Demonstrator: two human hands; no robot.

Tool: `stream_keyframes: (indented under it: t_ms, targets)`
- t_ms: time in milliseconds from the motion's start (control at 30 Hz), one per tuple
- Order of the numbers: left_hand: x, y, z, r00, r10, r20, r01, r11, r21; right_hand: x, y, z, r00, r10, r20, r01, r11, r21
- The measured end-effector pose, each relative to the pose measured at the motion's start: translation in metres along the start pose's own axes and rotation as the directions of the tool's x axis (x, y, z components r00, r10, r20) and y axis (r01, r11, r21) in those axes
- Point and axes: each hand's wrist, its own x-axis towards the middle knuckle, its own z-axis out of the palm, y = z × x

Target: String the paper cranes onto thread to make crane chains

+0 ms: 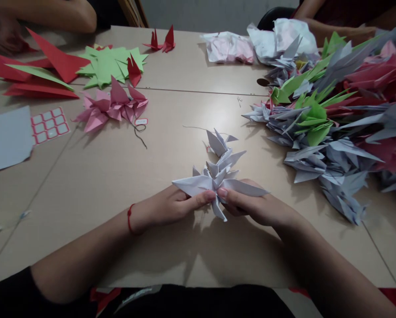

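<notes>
A string of white paper cranes [219, 170] lies toward the middle of the table, its nearest crane raised between my two hands. My left hand [181, 204] pinches that crane from the left, thumb on top near its centre. From the right, my right hand [247, 201] grips the same crane, its thumb close to the left thumb. The wings spread out to both sides and a pointed tip hangs down between the thumbs. Most of my fingers are hidden beneath the paper. A thin thread [198, 127] trails beyond the farthest crane, near a small red-edged label.
Strung white, green and red cranes [333, 115] pile up at right. Pink cranes [113, 106], green ones [110, 66] and red paper shapes [57, 62] lie at left, near a label sheet [50, 126]. Crumpled white wrappers [229, 46] sit farther back. Other people's arms rest at the far edge.
</notes>
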Motion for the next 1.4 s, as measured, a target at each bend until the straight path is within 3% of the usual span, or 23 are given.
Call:
stream_keyframes:
  t_ms: [133,267,567,833,1100,1400]
  targets:
    - [0.001,-0.009,0.014,0.988,-0.021,-0.151,0.013,0.999,-0.053,0.003,0.000,0.008,0.992,-0.095,-0.077,0.088,0.992,-0.094]
    - [-0.001,-0.014,0.021,0.947,-0.106,-0.303,0.077,0.991,-0.106,0.006,0.001,0.017,0.960,-0.174,-0.217,0.139,0.976,-0.165]
    - [-0.003,-0.015,0.025,0.912,-0.087,-0.402,0.030,0.989,-0.147,0.005,0.001,0.022,0.923,-0.261,-0.284,0.191,0.949,-0.251]
    - [-0.003,-0.013,0.024,0.909,0.015,-0.416,-0.037,0.998,-0.044,0.008,0.003,0.027,0.917,-0.254,-0.307,0.197,0.959,-0.205]
    - [0.000,-0.010,0.015,0.940,0.149,-0.306,-0.097,0.979,0.178,0.009,0.008,0.021,0.914,-0.344,-0.215,0.247,0.892,-0.377]
    - [-0.002,-0.005,0.010,0.941,0.085,-0.328,-0.020,0.980,0.197,0.006,0.003,0.017,0.910,-0.364,-0.200,0.278,0.892,-0.356]
